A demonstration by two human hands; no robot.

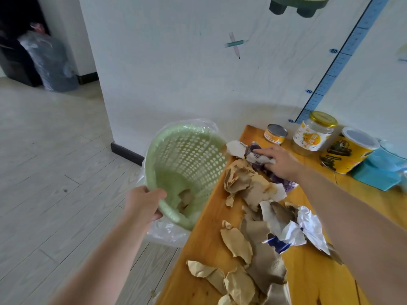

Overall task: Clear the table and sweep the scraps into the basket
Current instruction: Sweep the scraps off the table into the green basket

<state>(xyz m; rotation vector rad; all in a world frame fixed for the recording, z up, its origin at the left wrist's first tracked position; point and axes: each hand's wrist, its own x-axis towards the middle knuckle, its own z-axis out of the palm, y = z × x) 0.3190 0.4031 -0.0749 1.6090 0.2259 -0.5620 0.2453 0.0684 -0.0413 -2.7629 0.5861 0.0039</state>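
Note:
My left hand (144, 203) grips the near rim of a pale green lattice basket (189, 155), tilted with its mouth toward the left edge of the wooden table (204, 245). A clear plastic liner hangs around the basket, and a few brown scraps lie inside. My right hand (279, 161) presses down on a purple-and-white cloth (257, 158) at the table's far end. Several torn brown paper scraps (244, 181) and white-blue wrapper pieces (306, 227) lie in a strip along the table, from the cloth toward me.
At the back right of the table stand a small orange tin (275, 134), a glass jar with a gold lid (313, 133), a yellow can (345, 150) and a teal box (383, 170). A white wall rises behind. Light wood floor lies to the left.

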